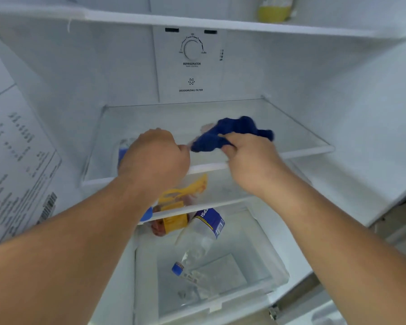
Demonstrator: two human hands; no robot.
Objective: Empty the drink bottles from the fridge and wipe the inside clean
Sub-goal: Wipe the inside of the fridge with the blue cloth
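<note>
Closest to me, at the foot of the open fridge, the clear drawer (256, 292) held one drink bottle (202, 240) lying on its side. It was see-through plastic with a dark blue label, and its blue cap (177, 269) pointed toward the front. Just above the drawer's back edge ran the lower shelf (220, 205). A yellow-labelled packet (174, 221) with something reddish inside lay there, and a small rounded blue thing (147, 214) peeked out from under the person's left forearm; I could not make out what it was.

Both bare arms reached in over these to the glass shelf (291, 137) above. The left hand (155, 156) hung over the shelf's left part, its back turned up and its fingers curled under and out of sight. A second bottle (122, 154), blurred, with a strip of blue label, showed just beside that hand on the left. I could not tell whether the hand gripped it or only hovered by it. The right hand (249, 156) had its fingers bunched tightly round a dark blue cloth (223, 134), which stuck out ahead of the knuckles over the middle of the shelf. The two hands were near each other but apart.

Behind them, on the back wall, sat the temperature dial (192, 49) with a deodorizing filter marking below it. On the left wall was a printed sticker (14, 160). Farthest and highest, the top shelf (220, 22) carried a yellow bottle (275, 8) at its right end, cut off by the edge of my view.
</note>
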